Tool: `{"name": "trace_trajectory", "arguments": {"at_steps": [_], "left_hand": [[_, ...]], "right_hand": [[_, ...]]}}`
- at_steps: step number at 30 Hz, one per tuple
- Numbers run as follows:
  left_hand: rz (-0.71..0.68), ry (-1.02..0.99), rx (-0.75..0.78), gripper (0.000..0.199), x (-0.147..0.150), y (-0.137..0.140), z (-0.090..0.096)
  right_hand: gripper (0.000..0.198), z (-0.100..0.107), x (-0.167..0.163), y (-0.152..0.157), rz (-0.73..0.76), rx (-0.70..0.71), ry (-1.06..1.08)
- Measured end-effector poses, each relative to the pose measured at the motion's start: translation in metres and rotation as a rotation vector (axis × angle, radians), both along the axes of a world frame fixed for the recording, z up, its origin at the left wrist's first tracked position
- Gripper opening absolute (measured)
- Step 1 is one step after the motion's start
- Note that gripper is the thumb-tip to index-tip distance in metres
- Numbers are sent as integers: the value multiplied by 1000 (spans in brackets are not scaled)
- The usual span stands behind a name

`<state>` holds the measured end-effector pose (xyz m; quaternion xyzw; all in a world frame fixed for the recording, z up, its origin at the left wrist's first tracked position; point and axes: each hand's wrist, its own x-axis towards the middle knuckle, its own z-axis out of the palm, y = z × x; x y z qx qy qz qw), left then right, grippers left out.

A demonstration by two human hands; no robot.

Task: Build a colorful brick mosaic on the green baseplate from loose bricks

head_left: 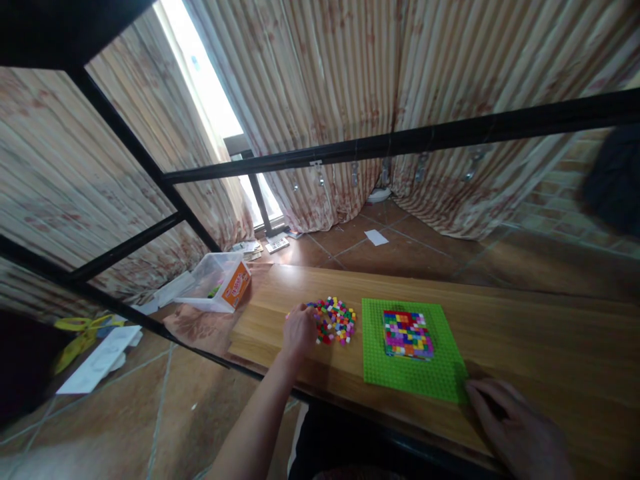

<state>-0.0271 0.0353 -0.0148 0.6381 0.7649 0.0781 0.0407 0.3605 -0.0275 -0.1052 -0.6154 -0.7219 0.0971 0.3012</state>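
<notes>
My left hand (300,330) is at the left side of a pile of small colourful toy bricks (343,320), its fingers curled down among them. Whatever lies between those fingertips is hidden. To the right of the pile, a green baseplate (413,380) lies flat on the wooden table. A rectangular block of many-coloured bricks (407,333) is built up on it, near the plate's middle. My right hand (517,427) rests at the plate's near right corner, with thumb and forefinger closed at the edge.
The wooden table (540,340) runs across the view. A clear plastic box (213,283) with an orange label stands beyond its left end. Black metal bars (350,150) cross ahead, before striped curtains (320,80). Papers (100,360) lie on the tiled floor.
</notes>
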Motion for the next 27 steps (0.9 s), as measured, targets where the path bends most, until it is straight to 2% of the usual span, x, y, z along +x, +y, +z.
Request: {"name": "trace_trajectory", "arguments": {"at_steps": [11,17,21,27], "left_hand": [[-39,10,-38,13,1,8,2],[-43,4,4,19,3,3,5],[-42,0,20,15,3,4,3],[-53,18,-12,15,1,5,6]], "right_hand": [[37,6,-4,0,8,38,4],[30,15,-11,0,42,19,28],[28,18,-13,0,33,34,23],[27,19,-14,-2,17,55,15]]}}
